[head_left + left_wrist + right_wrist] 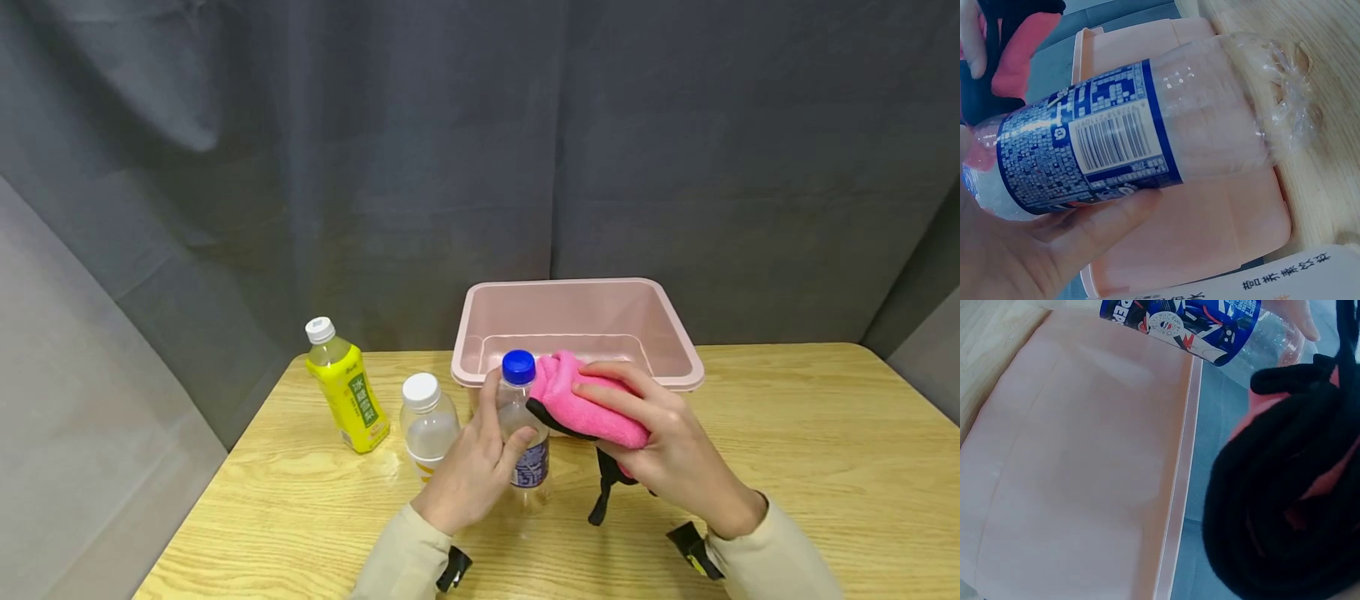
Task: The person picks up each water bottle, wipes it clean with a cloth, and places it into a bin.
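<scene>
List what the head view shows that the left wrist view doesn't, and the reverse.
Only the head view: the yellow-labelled bottle and the person's sleeves.

Only the left wrist view: a clear barcode on the blue-labelled bottle.

Both: that blue-labelled bottle gripped by the left hand, the pink item with black trim held by the right hand, the pink bin and the wooden table.

- clear plastic bottle [534, 457], blue cap [518, 367] on, blue printed label [1088, 139] with barcode; roughly upright in left hand [476, 471], on the near side of the pink tub [577, 312]
- fluffy pink cloth [588, 417], black-edged, bunched in right hand [671, 437], just right of the bottle's upper part; contact with it hard to tell
- black strap [602, 492] dangling below the cloth
</scene>
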`<control>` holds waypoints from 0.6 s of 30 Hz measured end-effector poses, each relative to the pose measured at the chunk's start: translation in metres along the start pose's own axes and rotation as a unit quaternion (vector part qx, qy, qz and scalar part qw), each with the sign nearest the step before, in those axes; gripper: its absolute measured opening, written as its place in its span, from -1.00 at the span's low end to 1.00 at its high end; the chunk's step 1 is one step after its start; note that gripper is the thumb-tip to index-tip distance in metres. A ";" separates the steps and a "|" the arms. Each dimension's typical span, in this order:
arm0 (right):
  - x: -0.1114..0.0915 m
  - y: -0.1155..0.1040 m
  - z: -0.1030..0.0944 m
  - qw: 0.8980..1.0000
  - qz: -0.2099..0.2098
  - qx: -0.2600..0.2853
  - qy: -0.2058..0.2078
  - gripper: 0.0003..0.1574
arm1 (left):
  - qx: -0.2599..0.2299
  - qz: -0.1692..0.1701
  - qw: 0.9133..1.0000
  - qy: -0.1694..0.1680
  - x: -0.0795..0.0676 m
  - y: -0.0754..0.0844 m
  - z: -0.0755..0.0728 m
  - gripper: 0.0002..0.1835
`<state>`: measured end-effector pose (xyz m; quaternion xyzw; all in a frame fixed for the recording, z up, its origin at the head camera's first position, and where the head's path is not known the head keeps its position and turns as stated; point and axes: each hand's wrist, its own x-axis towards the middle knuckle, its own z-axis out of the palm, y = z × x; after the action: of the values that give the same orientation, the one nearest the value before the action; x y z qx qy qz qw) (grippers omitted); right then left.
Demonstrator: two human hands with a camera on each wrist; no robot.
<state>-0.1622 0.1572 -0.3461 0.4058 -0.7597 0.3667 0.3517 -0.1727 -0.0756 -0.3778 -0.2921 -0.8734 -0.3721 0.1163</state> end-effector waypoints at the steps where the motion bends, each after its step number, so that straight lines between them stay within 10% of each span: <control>1: 0.000 0.001 0.000 1.000 -0.008 -0.004 -0.005 -0.14 | 0.000 -0.001 1.000 -0.001 0.000 0.000 0.000 -0.24; 11: -0.004 0.003 -0.002 0.991 -0.022 -0.060 -0.120 -0.38 | -0.015 -0.018 1.000 0.000 -0.001 0.004 -0.002 -0.24; 18: -0.022 0.007 0.017 0.959 0.031 -0.088 -0.269 -0.37 | -0.022 -0.016 1.000 -0.004 -0.001 0.003 -0.002 -0.25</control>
<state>-0.1628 0.1532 -0.3742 0.4331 -0.8677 0.1867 0.1570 -0.1697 -0.0758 -0.3751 -0.2819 -0.8700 -0.3921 0.0997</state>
